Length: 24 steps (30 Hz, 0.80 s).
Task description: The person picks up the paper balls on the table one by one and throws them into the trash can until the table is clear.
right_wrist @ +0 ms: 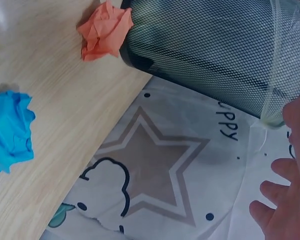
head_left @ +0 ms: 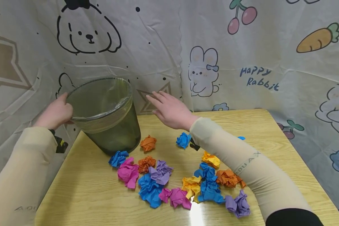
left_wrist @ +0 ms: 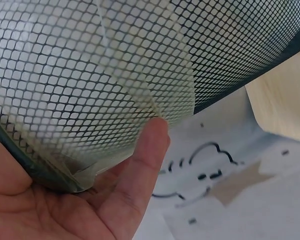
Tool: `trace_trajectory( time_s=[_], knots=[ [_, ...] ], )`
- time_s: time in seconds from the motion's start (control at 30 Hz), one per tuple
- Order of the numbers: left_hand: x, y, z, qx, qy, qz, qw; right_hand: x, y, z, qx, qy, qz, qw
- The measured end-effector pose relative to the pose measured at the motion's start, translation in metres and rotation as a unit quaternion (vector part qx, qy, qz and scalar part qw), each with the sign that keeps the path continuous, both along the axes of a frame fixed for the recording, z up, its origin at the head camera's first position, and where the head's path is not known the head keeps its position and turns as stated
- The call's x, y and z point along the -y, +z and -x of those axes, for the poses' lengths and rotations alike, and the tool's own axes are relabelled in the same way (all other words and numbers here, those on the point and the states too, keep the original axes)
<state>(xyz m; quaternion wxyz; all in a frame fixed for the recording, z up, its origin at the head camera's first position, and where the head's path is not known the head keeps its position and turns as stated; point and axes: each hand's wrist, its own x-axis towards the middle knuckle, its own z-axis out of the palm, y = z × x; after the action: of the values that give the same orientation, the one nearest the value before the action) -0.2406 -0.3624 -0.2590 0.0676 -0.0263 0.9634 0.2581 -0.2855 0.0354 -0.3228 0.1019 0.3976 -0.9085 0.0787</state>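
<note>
A dark mesh wastebasket (head_left: 117,136) lined with a clear plastic bag (head_left: 113,112) stands at the table's back left. At its left rim my left hand (head_left: 55,112) holds on, thumb and fingers on either side of the edge; the left wrist view shows the liner folded over the mesh beside a finger (left_wrist: 150,145). My right hand (head_left: 173,110) is raised right of the basket, fingers extended, holding nothing. Below it lies a blue crumpled paper ball (head_left: 183,140); an orange crumpled paper ball (head_left: 148,143) sits beside the basket's base.
Several more crumpled papers lie across the wooden table (head_left: 90,194): pink (head_left: 128,172), purple (head_left: 161,172), yellow (head_left: 191,186) and blue ones among them. Some are partly behind the right forearm. A printed cloth (head_left: 158,40) hangs behind the table.
</note>
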Motion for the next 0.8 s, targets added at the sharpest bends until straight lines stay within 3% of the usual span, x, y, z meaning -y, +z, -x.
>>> trace_trajectory(
  time_s=[0.27, 0.5, 0.63, 0.8],
  knots=[
    [-0.039, -0.002, 0.02, 0.005, -0.027, -0.017, 0.9995, -0.013, 0.007, 0.012, 0.031, -0.015, 0.025, 0.999],
    [-0.07, -0.005, 0.034, -0.017, -0.062, -0.015, 0.9978, -0.031, 0.007, 0.02, 0.042, 0.002, 0.057, 0.997],
    [-0.085, -0.006, 0.039, -0.019, -0.063, -0.036, 0.9972, -0.042, 0.007, 0.024, 0.046, 0.011, 0.084, 0.995],
    [-0.099, -0.008, 0.044, -0.017, -0.066, -0.047, 0.9966, -0.054, 0.007, 0.027, 0.038, -0.006, 0.097, 0.995]
  ],
)
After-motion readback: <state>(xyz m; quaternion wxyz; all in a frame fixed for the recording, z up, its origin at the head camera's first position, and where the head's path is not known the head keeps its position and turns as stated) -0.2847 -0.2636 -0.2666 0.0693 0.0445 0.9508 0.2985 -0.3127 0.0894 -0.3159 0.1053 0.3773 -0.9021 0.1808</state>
